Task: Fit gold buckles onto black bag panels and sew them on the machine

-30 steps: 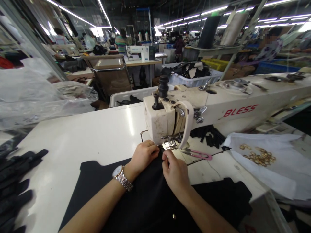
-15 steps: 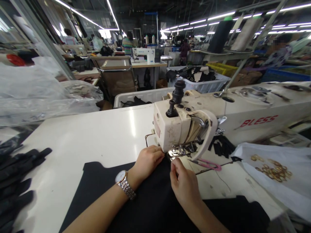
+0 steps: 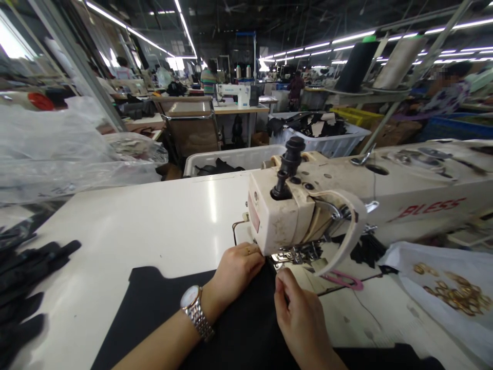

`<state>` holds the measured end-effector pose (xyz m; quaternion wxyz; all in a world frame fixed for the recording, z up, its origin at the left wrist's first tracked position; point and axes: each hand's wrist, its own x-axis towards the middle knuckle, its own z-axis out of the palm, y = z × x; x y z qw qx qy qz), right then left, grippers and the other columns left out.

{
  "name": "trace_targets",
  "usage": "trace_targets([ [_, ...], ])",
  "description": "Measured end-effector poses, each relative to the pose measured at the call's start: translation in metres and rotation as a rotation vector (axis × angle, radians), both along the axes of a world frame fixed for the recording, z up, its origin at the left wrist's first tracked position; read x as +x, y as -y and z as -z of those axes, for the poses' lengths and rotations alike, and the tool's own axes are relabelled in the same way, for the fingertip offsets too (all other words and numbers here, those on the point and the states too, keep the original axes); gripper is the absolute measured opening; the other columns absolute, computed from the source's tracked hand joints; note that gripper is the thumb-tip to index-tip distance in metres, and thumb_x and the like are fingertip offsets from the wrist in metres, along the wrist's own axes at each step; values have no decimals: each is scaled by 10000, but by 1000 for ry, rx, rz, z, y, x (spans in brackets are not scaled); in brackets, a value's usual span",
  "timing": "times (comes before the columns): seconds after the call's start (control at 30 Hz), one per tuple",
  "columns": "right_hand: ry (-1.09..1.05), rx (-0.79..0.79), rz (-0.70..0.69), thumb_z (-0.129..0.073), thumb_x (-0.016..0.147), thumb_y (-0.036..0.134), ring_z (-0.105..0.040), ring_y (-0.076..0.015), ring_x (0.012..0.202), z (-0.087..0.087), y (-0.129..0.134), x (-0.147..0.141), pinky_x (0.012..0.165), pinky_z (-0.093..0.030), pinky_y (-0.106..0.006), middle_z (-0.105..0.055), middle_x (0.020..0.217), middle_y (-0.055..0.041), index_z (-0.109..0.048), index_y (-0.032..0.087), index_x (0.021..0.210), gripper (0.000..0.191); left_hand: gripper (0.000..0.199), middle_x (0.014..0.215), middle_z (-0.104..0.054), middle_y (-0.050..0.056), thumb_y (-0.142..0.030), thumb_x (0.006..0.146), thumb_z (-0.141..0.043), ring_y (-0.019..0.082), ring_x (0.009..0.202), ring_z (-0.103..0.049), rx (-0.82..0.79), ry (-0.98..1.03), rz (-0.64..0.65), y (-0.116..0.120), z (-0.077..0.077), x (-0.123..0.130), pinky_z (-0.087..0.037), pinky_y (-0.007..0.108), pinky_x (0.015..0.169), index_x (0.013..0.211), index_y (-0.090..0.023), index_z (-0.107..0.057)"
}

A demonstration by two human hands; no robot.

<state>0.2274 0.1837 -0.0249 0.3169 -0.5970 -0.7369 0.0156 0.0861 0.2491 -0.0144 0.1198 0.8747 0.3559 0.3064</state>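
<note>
A large piece of black fabric (image 3: 165,303) lies over the white table, its upper edge running under the presser foot (image 3: 283,255) of a cream sewing machine (image 3: 277,210). Just left of the foot, my left hand (image 3: 236,267) grips the fabric near its edge with bent fingers; a watch (image 3: 194,308) is on that wrist. On the near right side of the foot, my right hand (image 3: 300,308) pinches the fabric edge between thumb and forefinger. The needle and the stitch line are too small to make out.
Pink-handled snips (image 3: 344,280) lie right of the foot. Gold metal rings (image 3: 458,293) sit on a white sheet (image 3: 419,257) at the right. Black pieces (image 3: 34,288) are piled at the left table edge. Beyond the table stand white bins (image 3: 246,154); thread cones (image 3: 356,64) rise behind the machine.
The view has tilted slightly, so the machine sits lower and a little further right. Both hands keep their hold on the fabric beside the foot, with little visible movement.
</note>
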Motion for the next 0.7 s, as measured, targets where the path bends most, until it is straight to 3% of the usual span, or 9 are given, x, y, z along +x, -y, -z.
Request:
trace_targets([
  [0.3,48,-26,-72,-291,828,136,-552,-130,395,10,1,6,413,-315,-223,-553,489,29,-469,187,792,188,197,628,-555,-4,-133,812,-477,117,585,-501,-25,15,-12,-1,7,0,-383,202,532,626,-163,-536],
  [0.5,52,-22,-99,-277,814,118,-530,-124,361,8,-1,4,394,-289,-233,-520,452,44,-458,189,765,201,223,605,-543,-5,-131,813,-476,114,559,-485,-32,2,-9,-1,5,0,-368,201,513,594,-155,-512],
  [0.7,112,2,-45,-267,854,181,-537,-138,343,8,8,8,356,-303,-239,-531,446,38,-451,162,876,186,206,619,-558,-3,-133,817,-467,117,582,-508,4,9,-4,-2,8,-1,-394,203,546,624,-160,-533],
])
